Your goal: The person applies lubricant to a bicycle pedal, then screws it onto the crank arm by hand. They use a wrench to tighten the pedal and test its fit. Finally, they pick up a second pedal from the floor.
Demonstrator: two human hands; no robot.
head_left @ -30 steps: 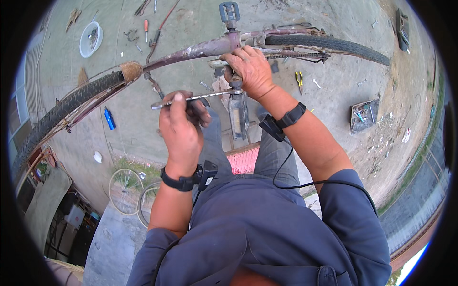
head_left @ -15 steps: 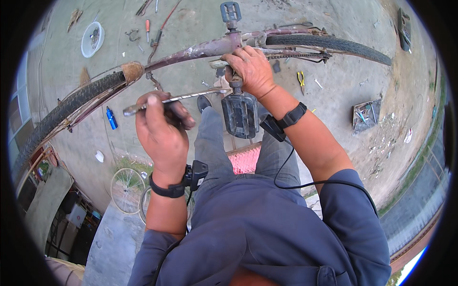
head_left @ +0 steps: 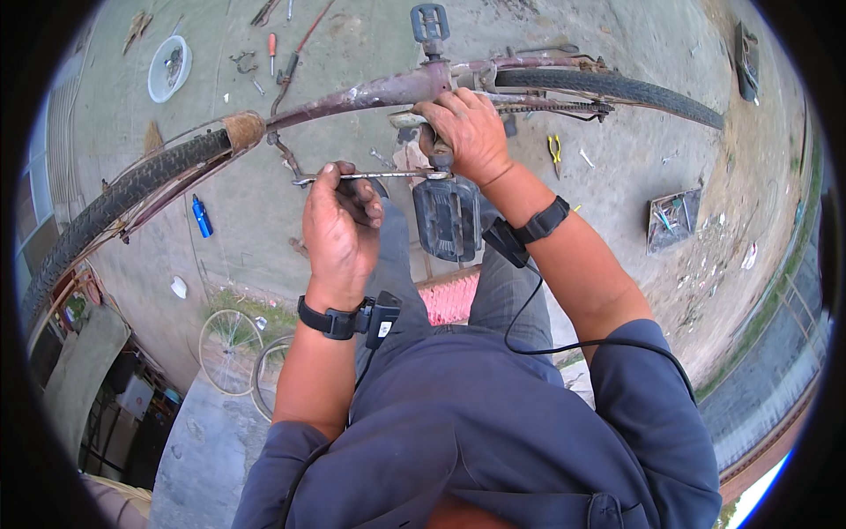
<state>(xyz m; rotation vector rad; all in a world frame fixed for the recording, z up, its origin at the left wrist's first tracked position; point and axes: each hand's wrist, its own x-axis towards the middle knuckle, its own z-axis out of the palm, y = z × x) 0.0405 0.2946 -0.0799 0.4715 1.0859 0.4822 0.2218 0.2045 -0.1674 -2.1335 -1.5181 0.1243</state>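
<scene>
A bicycle with a worn purple frame (head_left: 352,97) stretches across in front of me. Its near black pedal (head_left: 448,220) points toward my body. Between thumb and fingers, my left hand (head_left: 337,234) pinches a long metal wrench (head_left: 392,175) close to its left end. The wrench lies nearly level, and its right end meets the pedal's spindle beside the crank. My right hand (head_left: 471,137) is closed round the crank arm just above that joint, hiding most of the arm. On the far side of the frame, the other pedal (head_left: 430,22) sticks out.
On the ground lie a red-handled screwdriver (head_left: 272,55), yellow pliers (head_left: 554,154), a blue bottle (head_left: 203,217) and a tray of tools (head_left: 674,219). A white bowl (head_left: 169,70) sits at far left. Loose wheels (head_left: 231,353) are at lower left.
My left hand has moved right and slightly down, and its grip on the wrench has shifted. The wrench has swung from slanted to nearly level. My right hand stays on the crank arm.
</scene>
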